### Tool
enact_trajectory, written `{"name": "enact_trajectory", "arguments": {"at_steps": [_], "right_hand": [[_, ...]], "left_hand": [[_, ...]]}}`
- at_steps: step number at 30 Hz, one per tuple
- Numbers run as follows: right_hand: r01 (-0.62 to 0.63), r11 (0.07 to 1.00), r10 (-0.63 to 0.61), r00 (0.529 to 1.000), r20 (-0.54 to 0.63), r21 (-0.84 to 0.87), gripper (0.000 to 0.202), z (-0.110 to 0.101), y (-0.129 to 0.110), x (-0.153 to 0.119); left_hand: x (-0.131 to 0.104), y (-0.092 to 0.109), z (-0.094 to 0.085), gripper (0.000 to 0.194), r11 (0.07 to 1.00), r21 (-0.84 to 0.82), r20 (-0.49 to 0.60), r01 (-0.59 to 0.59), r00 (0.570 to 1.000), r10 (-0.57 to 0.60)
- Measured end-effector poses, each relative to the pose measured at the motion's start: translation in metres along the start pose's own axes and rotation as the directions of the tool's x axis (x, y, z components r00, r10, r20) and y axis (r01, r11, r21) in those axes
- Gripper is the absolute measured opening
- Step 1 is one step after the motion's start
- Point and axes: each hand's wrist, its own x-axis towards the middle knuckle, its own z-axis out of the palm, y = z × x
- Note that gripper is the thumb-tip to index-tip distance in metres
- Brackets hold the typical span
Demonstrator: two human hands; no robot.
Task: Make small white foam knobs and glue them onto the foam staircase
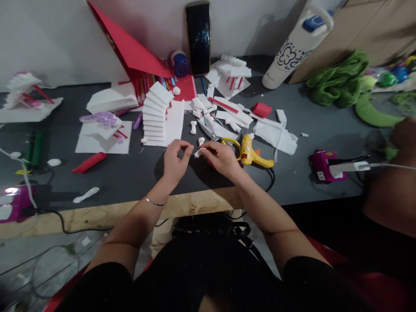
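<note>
In front of me, over the table's near part, my right hand (220,159) pinches a small white piece of paper (199,152) between thumb and fingers. Just left of it, my left hand (177,161) has thumb and forefinger brought together, and whether anything tiny is between them I cannot make out. Beyond my fingertips lie small white twisted bits (193,127). Scissors (209,130) with yellow handles rest past my right hand. A yellow glue gun (249,151) lies right beside that hand. Fanned white slabs (154,115) stand on a white sheet beyond my left hand.
Small white models with red posts (105,125) stand at left and at the back (234,71). A phone (198,39) leans on the wall near a white bottle (294,47). Green yarn (339,80) and a purple power adapter (328,167) are right, beside another person's arm (394,186).
</note>
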Motion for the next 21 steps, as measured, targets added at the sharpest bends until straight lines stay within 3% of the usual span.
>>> {"name": "enact_trajectory", "arguments": {"at_steps": [3, 5, 9, 12, 21], "right_hand": [[0.082, 0.989, -0.081, 0.997, 0.019, -0.124, 0.021, 0.004, 0.003, 0.003], [0.096, 0.981, -0.088, 0.995, 0.055, -0.168, 0.025, 0.009, 0.005, 0.004], [0.115, 0.971, -0.096, 0.99, 0.101, -0.208, 0.027, 0.017, 0.007, 0.005], [0.109, 0.966, -0.085, 0.99, 0.112, -0.233, 0.024, 0.02, 0.008, 0.005], [0.18, 0.901, -0.104, 0.973, 0.208, -0.395, 0.017, 0.019, -0.003, 0.0]], "left_hand": [[0.001, -0.006, -0.002, 0.006, 0.998, 0.051, -0.139, -0.041, 0.989, 0.047], [0.002, -0.008, -0.004, 0.015, 0.99, 0.093, -0.167, -0.101, 0.979, 0.116], [0.001, -0.009, -0.007, 0.017, 0.962, 0.161, -0.098, -0.219, 0.967, 0.236], [0.001, -0.008, -0.008, 0.023, 0.959, 0.2, -0.022, -0.202, 0.977, 0.211], [-0.001, -0.016, -0.009, 0.033, 0.959, 0.196, 0.003, -0.204, 0.978, 0.207]]}}
